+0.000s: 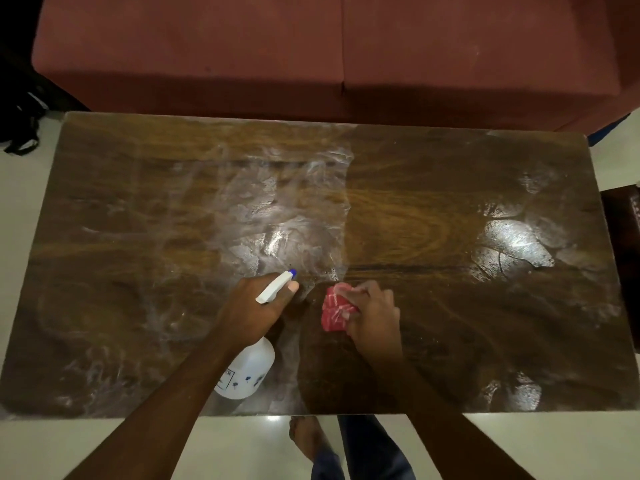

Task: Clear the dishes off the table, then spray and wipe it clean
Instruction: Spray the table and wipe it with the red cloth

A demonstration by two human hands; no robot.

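A dark wooden table (433, 209) fills the view, its top streaked with wet smears, mostly on the left half and at the far right. My left hand (252, 306) grips a white spray bottle (247, 370) by its neck, the blue-tipped nozzle pointing away from me over the table's middle. My right hand (375, 313) presses a bunched red and white cloth (334, 311) onto the table just right of the bottle. No dishes are in sight on the table.
A reddish-brown sofa (311, 57) runs along the table's far edge. A dark bag (20, 116) lies on the floor at the far left. A dark wooden piece of furniture (623, 254) stands at the right. My bare foot (306, 438) is on the pale floor.
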